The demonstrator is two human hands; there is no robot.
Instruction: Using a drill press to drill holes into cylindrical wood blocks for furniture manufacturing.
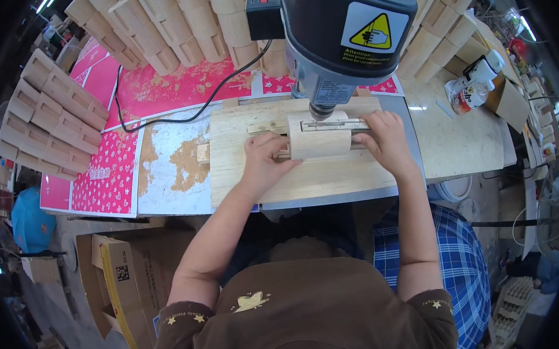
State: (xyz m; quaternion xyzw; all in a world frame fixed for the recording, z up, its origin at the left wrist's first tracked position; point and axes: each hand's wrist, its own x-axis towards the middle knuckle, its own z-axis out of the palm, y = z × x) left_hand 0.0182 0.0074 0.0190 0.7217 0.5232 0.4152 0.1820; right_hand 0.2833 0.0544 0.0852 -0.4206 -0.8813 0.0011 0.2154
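Note:
A pale wooden block with a rounded side (323, 146) lies crosswise on a wooden board (240, 183), under the chuck (322, 110) of a drill press (338, 56). A narrow metal strip (335, 125) lies along the slot in its upper face and sticks out to the right. My left hand (267, 161) is closed on the block's left end, thumb along its near lower edge. My right hand (387, 139) is closed round the strip's protruding end, the thumb lower, beside the block's right end. Whether the drill bit touches the block cannot be made out.
Slotted wooden pieces (59, 119) stand stacked at left, with more (167, 20) behind. A black cable (214, 97) crosses the sawdust-covered table. Bottles (473, 87) stand at right. A cardboard box (122, 286) sits below left; blue plaid cloth (446, 268) lies at lower right.

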